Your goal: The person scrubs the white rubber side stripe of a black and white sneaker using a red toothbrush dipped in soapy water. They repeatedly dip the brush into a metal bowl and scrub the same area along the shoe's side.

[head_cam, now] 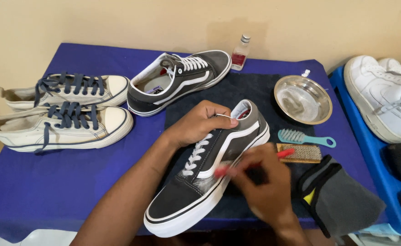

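Note:
A grey low-top sneaker (196, 191) with white laces and a white side stripe lies tilted on a dark towel (250, 91). My left hand (198, 124) grips its collar and tongue from above. My right hand (259, 182) is blurred beside the shoe's outer side and is shut on a red-handled brush (284, 153), whose head meets a wet, foamy patch on the side panel. The matching grey sneaker (180, 82) rests farther back.
Two cream high-tops with blue laces (63, 111) lie at the left on the blue tablecloth (50, 182). A steel bowl (303, 99), a small bottle (240, 53), a teal brush (306, 137), a wooden brush (299, 153) and a grey cloth (341, 200) sit right. White sneakers (385, 95) rest far right.

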